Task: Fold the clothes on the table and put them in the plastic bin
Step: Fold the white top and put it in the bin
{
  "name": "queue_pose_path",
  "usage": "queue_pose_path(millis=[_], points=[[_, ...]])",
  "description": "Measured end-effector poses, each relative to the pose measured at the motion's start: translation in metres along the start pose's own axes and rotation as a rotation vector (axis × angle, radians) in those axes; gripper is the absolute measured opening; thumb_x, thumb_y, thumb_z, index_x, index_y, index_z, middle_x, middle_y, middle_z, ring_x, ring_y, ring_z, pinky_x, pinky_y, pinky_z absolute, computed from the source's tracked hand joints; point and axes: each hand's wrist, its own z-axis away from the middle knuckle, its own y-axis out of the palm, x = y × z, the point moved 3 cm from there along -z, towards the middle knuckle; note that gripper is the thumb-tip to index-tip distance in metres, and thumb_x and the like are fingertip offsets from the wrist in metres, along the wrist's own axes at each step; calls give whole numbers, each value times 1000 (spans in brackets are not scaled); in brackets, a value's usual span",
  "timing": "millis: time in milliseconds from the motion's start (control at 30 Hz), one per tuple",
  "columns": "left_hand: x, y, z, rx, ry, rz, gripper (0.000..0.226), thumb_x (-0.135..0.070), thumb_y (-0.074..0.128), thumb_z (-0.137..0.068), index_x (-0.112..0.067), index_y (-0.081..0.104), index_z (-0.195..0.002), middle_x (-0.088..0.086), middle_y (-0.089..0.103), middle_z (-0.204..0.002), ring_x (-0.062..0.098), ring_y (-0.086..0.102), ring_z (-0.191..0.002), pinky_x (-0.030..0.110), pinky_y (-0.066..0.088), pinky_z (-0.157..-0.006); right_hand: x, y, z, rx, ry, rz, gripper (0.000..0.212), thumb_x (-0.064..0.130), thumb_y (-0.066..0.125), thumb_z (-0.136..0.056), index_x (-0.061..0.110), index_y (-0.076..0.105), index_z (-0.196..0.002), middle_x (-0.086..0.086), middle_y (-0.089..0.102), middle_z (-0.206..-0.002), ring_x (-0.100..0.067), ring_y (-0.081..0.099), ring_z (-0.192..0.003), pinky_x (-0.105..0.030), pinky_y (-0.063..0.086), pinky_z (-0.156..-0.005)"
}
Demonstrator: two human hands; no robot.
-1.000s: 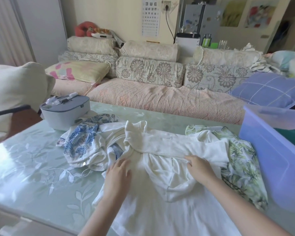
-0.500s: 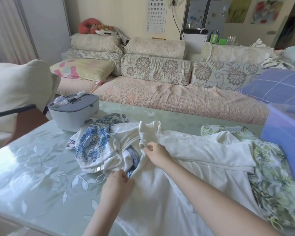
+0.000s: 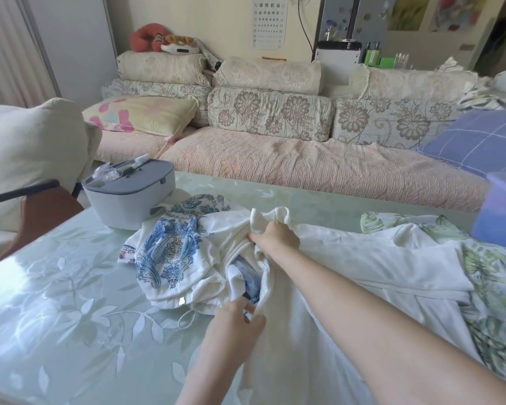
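A white garment (image 3: pixel 348 267) lies spread over the near right part of the table (image 3: pixel 56 302), which has a pale green top with a leaf pattern. The right hand (image 3: pixel 276 236) reaches across to the far left corner of this garment and is closed on a bunch of its cloth, so the corner stands up a little from the table. The left hand (image 3: pixel 234 325) is nearer to the camera, at the left edge of the same garment, and its fingers pinch the cloth there. Between the two hands the edge makes a fold, and some blue cloth shows inside it.

Just to the left, touching the white garment, lies a crumpled white cloth with blue print (image 3: pixel 170 252). On the right, a green leaf-print garment (image 3: pixel 497 302) lies partly under the white one. The plastic bin (image 3: pixel 500 220), pale purple, stands at the right edge of the view, and only a part of it shows. A grey lidded box (image 3: pixel 129 197) stands at the far left of the table. Behind the table is a sofa (image 3: pixel 304 159) with cushions.
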Motion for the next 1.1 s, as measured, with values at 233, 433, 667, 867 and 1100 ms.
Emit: queue_pose_path(millis=[233,433,667,867,1100], points=[[-7,1,8,150,29,106,12,-21,54,-81,-22,52,-93,-2,55,-61,16,51,-47,23,42,-40,-9,-5,-19,-27,-22,10,23,11,43,-93,3,60,-106,-14,61,-115,-31,58,-109,-32,42,-78],[-61,15,31,344,137,348,46,-15,57,-82,-39,43,-117,-11,71,-88,26,69,-80,32,54,-65,-66,-46,-42,-89,-16,-517,49,3,45,-88,11,44,-136,-11,52,-116,-25,54,-105,-34,50,-71],[-97,77,37,461,299,135,61,-20,51,-83,-25,34,-141,-5,67,-85,5,56,-52,17,50,-60,-160,-50,-26,-61,51,-527,66,5,47,-92,26,22,-150,-3,38,-148,-21,47,-123,-29,45,-90],[-96,100,42,558,332,-38,66,-21,46,-86,-21,21,-147,6,62,-83,8,59,-60,26,50,-68,-173,-57,-15,-191,-27,-374,60,5,36,-92,26,29,-148,-4,58,-125,-22,58,-97,-28,46,-81],[-94,105,44,639,277,-73,76,-23,46,-84,-23,8,-150,2,62,-80,6,51,-55,39,54,-83,-183,-61,-6,-116,84,-155,33,27,38,-95,15,62,-113,-9,62,-117,-29,56,-106,-38,45,-91]])
